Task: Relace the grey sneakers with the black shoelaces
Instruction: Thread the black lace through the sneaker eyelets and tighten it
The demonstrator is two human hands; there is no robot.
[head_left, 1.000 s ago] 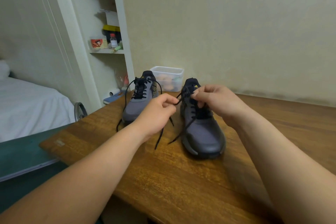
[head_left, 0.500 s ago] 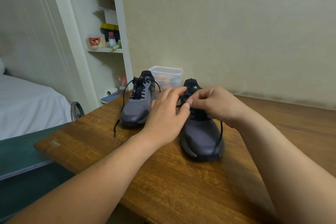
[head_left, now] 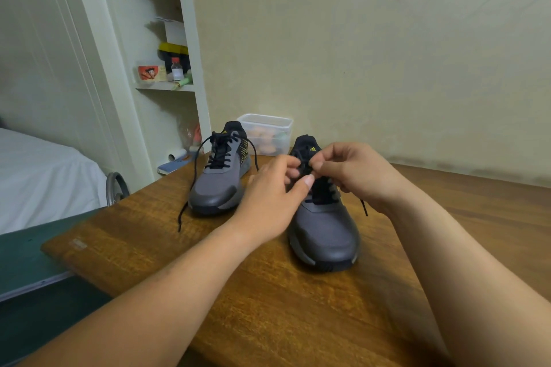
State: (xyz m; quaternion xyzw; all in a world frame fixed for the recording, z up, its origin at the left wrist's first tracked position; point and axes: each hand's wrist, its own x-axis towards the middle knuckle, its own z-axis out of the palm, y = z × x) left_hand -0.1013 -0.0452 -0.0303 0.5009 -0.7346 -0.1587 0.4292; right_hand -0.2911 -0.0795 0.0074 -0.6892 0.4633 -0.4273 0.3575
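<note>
Threading appears to have reached the upper eyelets of the nearer grey sneaker (head_left: 323, 235), toe-forward on the wooden table (head_left: 268, 307), its black shoelace (head_left: 364, 209) trailing one loose end beside the right wrist. The right hand (head_left: 354, 171) has curled fingers, thumb and forefinger pinching the lace above the tongue. The left hand (head_left: 272, 198) reaches in alongside, fingers half bent; whether it holds lace cannot be told. Next, the pinched end likely needs feeding through an eyelet. The other sneaker (head_left: 216, 188) stands just left, laced but untied, a plastic box (head_left: 265, 125) behind.

Plastic tub (head_left: 268, 121), shelf bottle (head_left: 177, 69), bed (head_left: 44, 176)
</note>
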